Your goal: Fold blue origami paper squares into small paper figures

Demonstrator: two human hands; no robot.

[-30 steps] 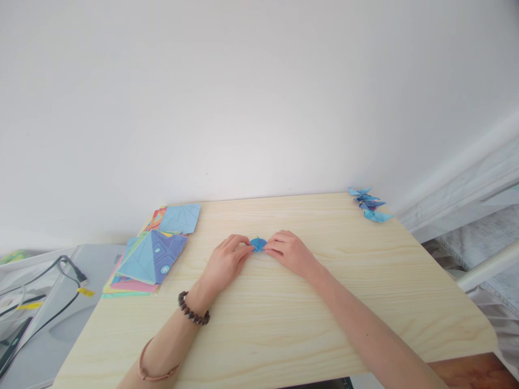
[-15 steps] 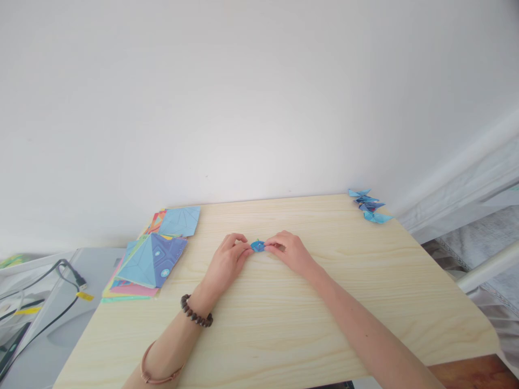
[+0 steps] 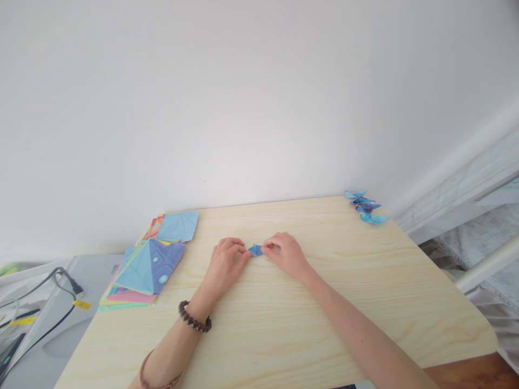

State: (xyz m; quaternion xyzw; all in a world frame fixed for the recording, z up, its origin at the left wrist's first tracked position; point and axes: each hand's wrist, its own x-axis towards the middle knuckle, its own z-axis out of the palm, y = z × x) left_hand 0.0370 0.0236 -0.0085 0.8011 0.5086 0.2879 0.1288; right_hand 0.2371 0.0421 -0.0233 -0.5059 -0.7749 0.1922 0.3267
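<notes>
A small blue folded-paper piece [image 3: 255, 250] is held between my two hands, over the middle of the wooden table [image 3: 275, 319]. My left hand [image 3: 227, 263] pinches its left end between thumb and fingertips. On the other side, my right hand [image 3: 285, 254] grips the right end in the same way. The fingertips cover both ends, so only the middle of the paper shows. A beaded bracelet [image 3: 194, 319] circles my left wrist.
Several blue folded-paper figures [image 3: 367, 206] stand in a row at the table's back right corner. To the left lies a pile of coloured paper sheets [image 3: 148, 265]. A black cable [image 3: 60, 275] rests on a grey surface beyond the left edge. A white wall [image 3: 259, 108] borders the back.
The view has shifted slightly. Both hands still pinch the blue paper, whose visible outline now looks more pointed. My left fingers have altered their hold a little.
</notes>
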